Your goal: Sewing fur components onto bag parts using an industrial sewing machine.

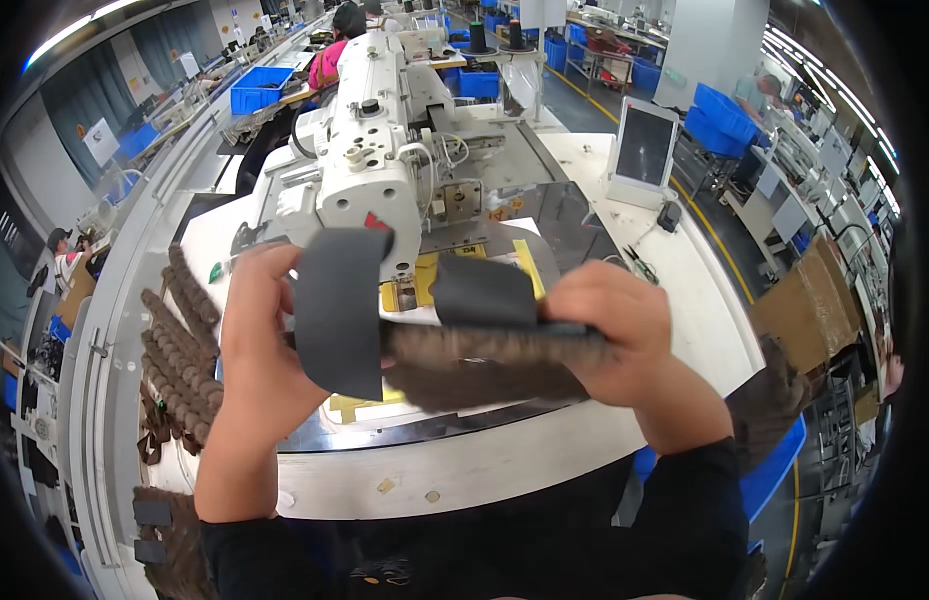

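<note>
Between my two hands is a brown furry piece (474,346), held up edge-on above the table, with dark grey flaps on it. My left hand (252,345) is closed around its left end, where a wide dark grey strap (339,312) curves up and hides part of the fingers. At the other end my right hand (624,325) grips the piece, thumb side up, beside a second dark grey flap (484,290). Just beyond them stands a white sewing machine (369,185), with a yellow-edged template (529,268) lying under its head.
Furry brown strips (174,360) lie in a pile at the table's left, and more furry pieces (169,560) hang below. A small screen (644,150) and thread snips (641,264) rest on the right side. A cardboard box (806,300) stands farther right.
</note>
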`<state>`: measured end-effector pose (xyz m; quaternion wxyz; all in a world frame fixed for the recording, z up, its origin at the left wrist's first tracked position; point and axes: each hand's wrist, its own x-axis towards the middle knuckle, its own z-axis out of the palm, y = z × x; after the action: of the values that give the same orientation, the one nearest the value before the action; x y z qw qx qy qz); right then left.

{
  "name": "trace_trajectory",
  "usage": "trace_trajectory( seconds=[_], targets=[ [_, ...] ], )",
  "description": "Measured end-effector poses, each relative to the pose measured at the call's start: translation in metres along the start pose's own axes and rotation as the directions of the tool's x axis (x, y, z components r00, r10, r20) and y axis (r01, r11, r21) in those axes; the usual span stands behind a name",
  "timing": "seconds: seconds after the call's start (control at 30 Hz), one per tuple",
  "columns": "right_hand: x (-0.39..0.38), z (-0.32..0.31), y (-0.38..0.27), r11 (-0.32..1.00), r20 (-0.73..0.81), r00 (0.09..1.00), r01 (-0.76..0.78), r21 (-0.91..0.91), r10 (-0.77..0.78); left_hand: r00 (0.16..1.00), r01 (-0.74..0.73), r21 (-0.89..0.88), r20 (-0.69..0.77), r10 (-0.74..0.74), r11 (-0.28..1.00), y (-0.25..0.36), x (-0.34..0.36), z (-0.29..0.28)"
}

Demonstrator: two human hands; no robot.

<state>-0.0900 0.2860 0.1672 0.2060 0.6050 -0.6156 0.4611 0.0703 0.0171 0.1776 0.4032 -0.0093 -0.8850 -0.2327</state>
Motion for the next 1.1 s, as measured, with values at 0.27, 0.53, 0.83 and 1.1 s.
trace_trajectory(
  seconds=[0.27, 0.53, 0.83, 1.1],
  targets=[
    [-0.016, -0.020, -0.024, 0.987, 0.028, 0.988, -0.155, 0.043, 0.154, 0.955, 0.252, -0.590, 0.280, -0.098, 0.767, -0.042, -0.031, 0.026],
    [-0.064, -0.004, 0.001, 0.257, 0.408, 0.562, -0.761, 0.595, 0.720, 0.832, 0.553, -0.721, 0.499, -0.241, 0.418, -0.019, -0.037, 0.017],
    [-0.083, 0.066, 0.069, 0.091, 0.639, 0.206, -0.974, 0.209, 0.741, 0.319, 0.699, 0.127, 0.826, -0.466, 0.704, -0.092, -0.072, 0.090],
    [-0.078, 0.102, 0.122, 0.184, 0.544, 0.435, -0.872, 0.454, 0.718, 0.685, 0.587, -0.219, 0.647, -0.334, 0.779, -0.115, -0.058, 0.142]
  ],
)
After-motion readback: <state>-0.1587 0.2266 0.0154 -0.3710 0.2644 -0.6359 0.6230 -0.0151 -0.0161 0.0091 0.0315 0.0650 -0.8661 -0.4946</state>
